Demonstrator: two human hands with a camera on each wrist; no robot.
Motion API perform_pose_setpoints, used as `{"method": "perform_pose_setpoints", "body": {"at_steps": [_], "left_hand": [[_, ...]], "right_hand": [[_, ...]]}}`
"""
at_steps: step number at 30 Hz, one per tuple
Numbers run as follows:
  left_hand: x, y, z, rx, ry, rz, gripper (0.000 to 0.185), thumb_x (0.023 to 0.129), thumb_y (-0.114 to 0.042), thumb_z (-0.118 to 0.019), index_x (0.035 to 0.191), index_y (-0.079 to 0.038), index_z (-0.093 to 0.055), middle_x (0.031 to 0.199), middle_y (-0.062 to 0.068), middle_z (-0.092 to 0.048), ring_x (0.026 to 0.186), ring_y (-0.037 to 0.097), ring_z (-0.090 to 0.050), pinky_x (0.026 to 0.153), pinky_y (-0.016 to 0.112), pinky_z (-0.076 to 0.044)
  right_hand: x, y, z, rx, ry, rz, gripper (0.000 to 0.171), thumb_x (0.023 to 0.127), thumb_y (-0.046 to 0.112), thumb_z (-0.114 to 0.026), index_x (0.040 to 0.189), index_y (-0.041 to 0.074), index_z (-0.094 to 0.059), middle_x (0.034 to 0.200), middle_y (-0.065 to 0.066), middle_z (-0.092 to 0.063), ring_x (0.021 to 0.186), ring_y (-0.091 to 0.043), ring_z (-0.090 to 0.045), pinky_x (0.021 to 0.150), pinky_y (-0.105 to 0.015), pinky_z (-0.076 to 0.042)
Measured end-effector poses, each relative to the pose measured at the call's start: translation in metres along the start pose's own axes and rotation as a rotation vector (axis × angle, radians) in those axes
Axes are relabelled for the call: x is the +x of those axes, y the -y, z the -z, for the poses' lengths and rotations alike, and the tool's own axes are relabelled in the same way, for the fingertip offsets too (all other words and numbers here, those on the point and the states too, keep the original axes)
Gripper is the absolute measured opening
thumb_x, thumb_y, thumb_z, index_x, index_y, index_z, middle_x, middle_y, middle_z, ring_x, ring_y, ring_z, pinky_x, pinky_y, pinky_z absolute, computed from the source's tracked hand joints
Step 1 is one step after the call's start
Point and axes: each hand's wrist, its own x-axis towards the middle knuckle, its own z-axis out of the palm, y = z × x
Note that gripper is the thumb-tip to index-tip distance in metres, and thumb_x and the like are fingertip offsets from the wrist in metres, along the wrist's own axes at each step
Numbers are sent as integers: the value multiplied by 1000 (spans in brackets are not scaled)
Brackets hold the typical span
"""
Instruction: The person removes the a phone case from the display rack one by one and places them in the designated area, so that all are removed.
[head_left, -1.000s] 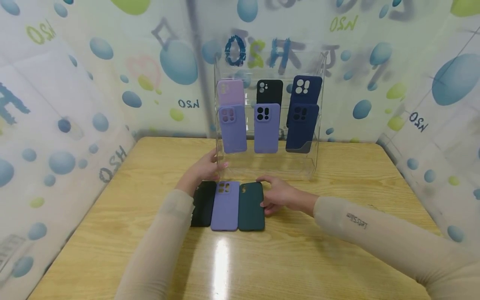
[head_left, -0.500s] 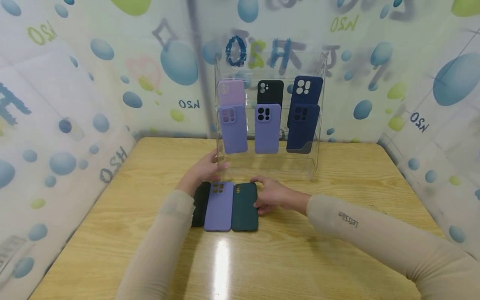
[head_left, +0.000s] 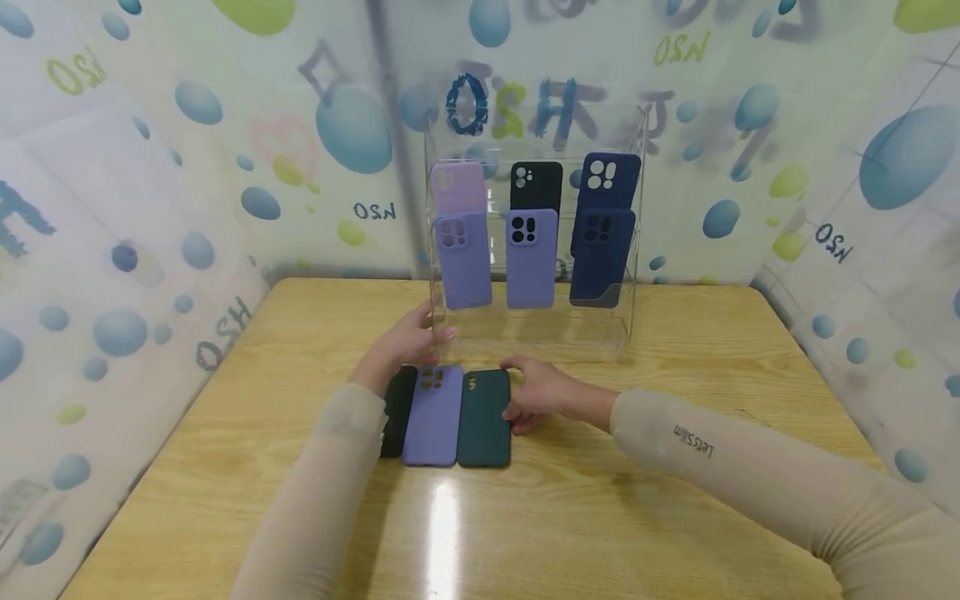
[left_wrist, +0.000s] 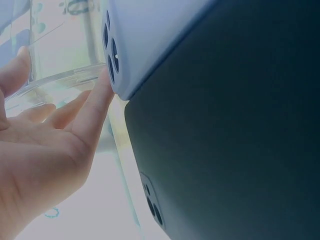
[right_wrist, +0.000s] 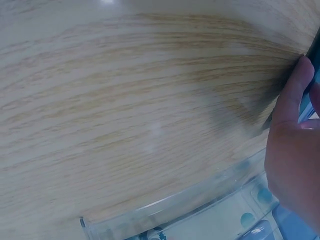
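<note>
Three phone cases flat in a row on the wooden table (head_left: 225,467), just in front of a clear acrylic rack (head_left: 628,250): black case (head_left: 396,400) leftmost, purple case (head_left: 433,415) in the middle, green case (head_left: 484,418) on the right, long edges touching or nearly so.

Right hand (head_left: 542,393) just right of the green case, fingertips against its right long edge, thumb reaching over near its top corner. Fingers gently bent, pressing the edge rather than wrapped around it; from the right wrist view only a thumb at the dark case edge, rest of the grip hidden.

Left hand (head_left: 405,337) behind the row, beside the rack's left front corner, above the top ends of the black and purple cases. Fingers straight and relaxed, spread loosely, nothing gripped; in the left wrist view a fingertip (left_wrist: 102,85) meets the purple case's top corner by its camera cutout.

Green case: dark teal, matte, rounded corners, back side up, small camera opening at upper left. Purple case: lilac, matte, back up, square cluster of camera holes at the top. Black case: partly hidden under the left forearm.

In the rack, six more cases upright in two tiers: pink, black, navy behind; two purple and a navy in front.
</note>
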Motion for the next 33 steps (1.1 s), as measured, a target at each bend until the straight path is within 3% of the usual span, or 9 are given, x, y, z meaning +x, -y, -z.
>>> {"method": "perform_pose_setpoints", "body": {"at_steps": [9,33], "left_hand": [[-3,-1,-1,12,-8,-7,80,100,-22,-56,159,-28,-2,163,17,-18,139,40,-40,104,54,-47],[2,3,-1,-10,-15,-9,77,99,-22,-58,158,-33,-10,163,15,-21,138,39,-43,103,54,-48]], "right_hand": [[-1,2,-4,10,9,15,91,79,-10,-70,154,17,-27,79,-23,-73,64,-31,-72,65,-44,-62],[2,-3,-2,-6,4,33,88,80,-9,-70,153,18,-28,78,-20,-73,60,-25,-70,62,-40,-62]]}}
